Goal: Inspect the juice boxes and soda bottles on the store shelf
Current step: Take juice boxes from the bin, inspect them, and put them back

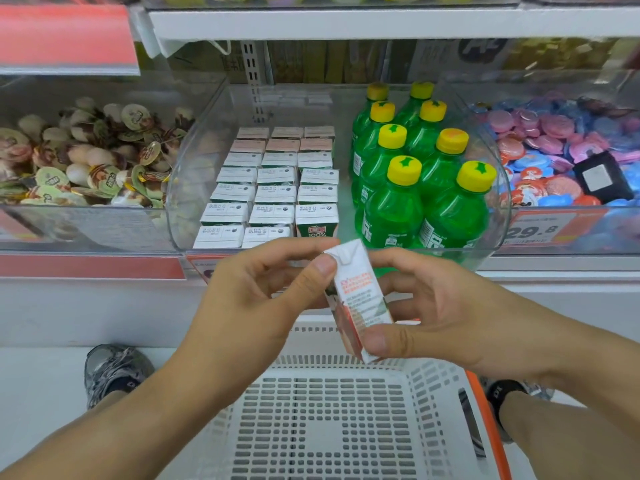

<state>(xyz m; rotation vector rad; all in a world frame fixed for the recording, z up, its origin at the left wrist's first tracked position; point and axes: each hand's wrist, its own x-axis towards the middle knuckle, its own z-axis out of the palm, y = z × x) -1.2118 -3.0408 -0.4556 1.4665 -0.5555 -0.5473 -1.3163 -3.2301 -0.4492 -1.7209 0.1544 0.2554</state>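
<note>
Small white juice carton with orange print [356, 299] is held tilted in front of the shelf, above the white perforated plastic basket [332, 420], top end pointing up-left. Left hand [263, 292] pinches the upper end, thumb on the near face, fingers curled over the top. Right hand [446, 317] grips the lower end, thumb across the bottom corner, fingers behind the carton. Print on the side is too small to read.

Behind, a clear curved plastic bin [498, 188] holds three rows of white-topped juice cartons [273, 188] on its left side and green soda bottles with yellow caps [412, 174] on its right, standing upright in two rows. One slot at the front of the right carton row looks open, though the hands partly block it. Left neighbour bin has beige-lidded round cups [90, 157]; right one has pink and blue lidded cups [540, 150]. Grey sneaker [110, 372] sits on the floor left of the basket.
</note>
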